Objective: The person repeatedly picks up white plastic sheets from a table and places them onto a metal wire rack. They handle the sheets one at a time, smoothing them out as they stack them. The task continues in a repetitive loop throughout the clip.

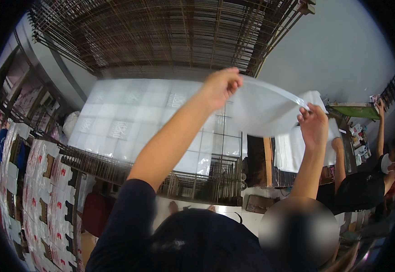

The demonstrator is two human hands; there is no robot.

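Observation:
A thin translucent plastic sheet (266, 111) is stretched between my two hands, with a shiny strip along its upper edge. My left hand (221, 89) is closed at the sheet's left corner, above the wire drying rack. At the other end, my right hand (314, 126) pinches the strip near its right corner. The sheet's lower part is blurred and hangs over the gap between the rack and a side table. Flat white translucent plastic pieces (129, 113), several bearing pale printed marks, lie in rows on the rack (234, 119) below my left forearm.
Many raised rusty wire racks (161, 34) tilt overhead at the back. A pile of white sheets (290, 149) lies on the side table to the right. Beyond it works a person in black (360, 190), arms reaching forward. Wrapped stacks (39, 195) stand at the left.

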